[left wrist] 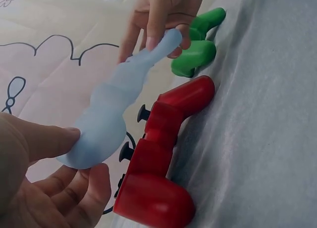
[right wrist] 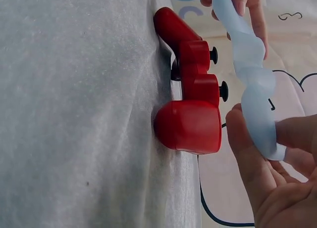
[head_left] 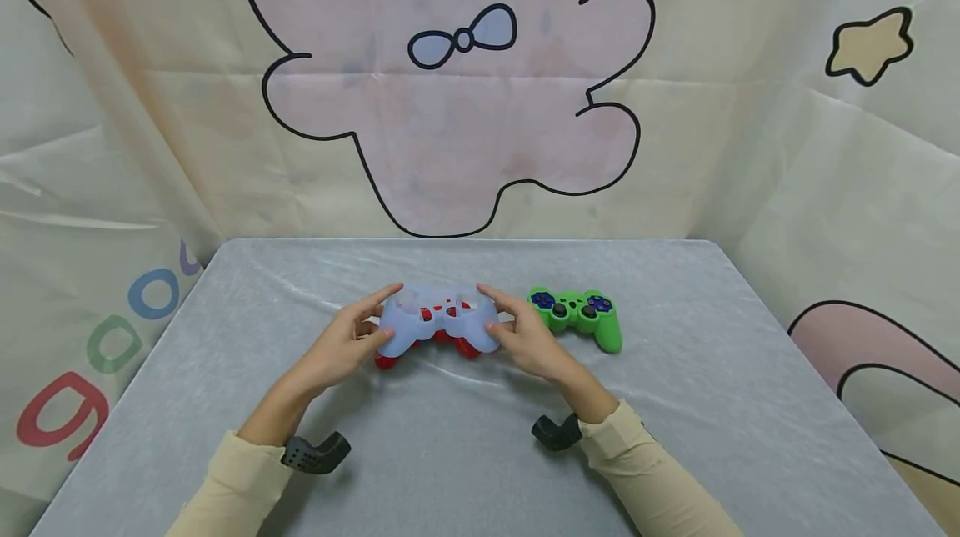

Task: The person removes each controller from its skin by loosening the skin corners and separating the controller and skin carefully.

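A pale blue, flexible controller cover [head_left: 402, 338] is held between both hands. My left hand [head_left: 339, 349] pinches its left end between thumb and fingers, and my right hand [head_left: 531, 339] grips the right end the same way. Under it a red game controller [left wrist: 156, 198] lies on the table with its black thumbsticks up. Both wrist views show a gap between the cover and the red controller [right wrist: 190, 126]. From the head view, the cover overlaps most of the controller, leaving red grip ends visible below and red through its openings.
Just right of my right hand sits a green controller [head_left: 609, 335] with dark blue button areas and black thumbsticks. A grey cloth covers the table [head_left: 450, 454]. Behind it hangs a printed curtain [head_left: 465, 120] with a cartoon figure.
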### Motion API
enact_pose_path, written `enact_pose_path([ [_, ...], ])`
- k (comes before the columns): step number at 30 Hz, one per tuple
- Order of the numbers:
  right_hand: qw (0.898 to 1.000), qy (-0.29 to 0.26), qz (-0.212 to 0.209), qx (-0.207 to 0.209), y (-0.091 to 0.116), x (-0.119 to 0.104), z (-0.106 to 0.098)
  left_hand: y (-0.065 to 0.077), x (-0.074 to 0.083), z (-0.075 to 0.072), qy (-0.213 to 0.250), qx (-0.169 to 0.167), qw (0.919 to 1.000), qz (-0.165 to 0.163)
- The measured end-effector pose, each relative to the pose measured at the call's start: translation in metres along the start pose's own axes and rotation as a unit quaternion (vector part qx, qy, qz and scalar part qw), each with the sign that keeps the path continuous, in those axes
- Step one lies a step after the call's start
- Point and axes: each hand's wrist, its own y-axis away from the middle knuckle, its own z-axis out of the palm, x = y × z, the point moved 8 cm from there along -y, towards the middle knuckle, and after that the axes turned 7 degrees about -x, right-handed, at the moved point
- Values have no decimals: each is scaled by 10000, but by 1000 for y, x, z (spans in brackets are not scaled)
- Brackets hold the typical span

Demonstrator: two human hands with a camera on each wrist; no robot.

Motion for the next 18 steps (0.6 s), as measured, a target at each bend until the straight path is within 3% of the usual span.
enact_pose_path([
  [6,9996,-260,-27,46,0,0,-2,0,-1,-2,-45,66,10000,-59],
  [18,9981,534,-91,293,1,-7,-4,2,-2,-6,-22,99,9999,-124],
])
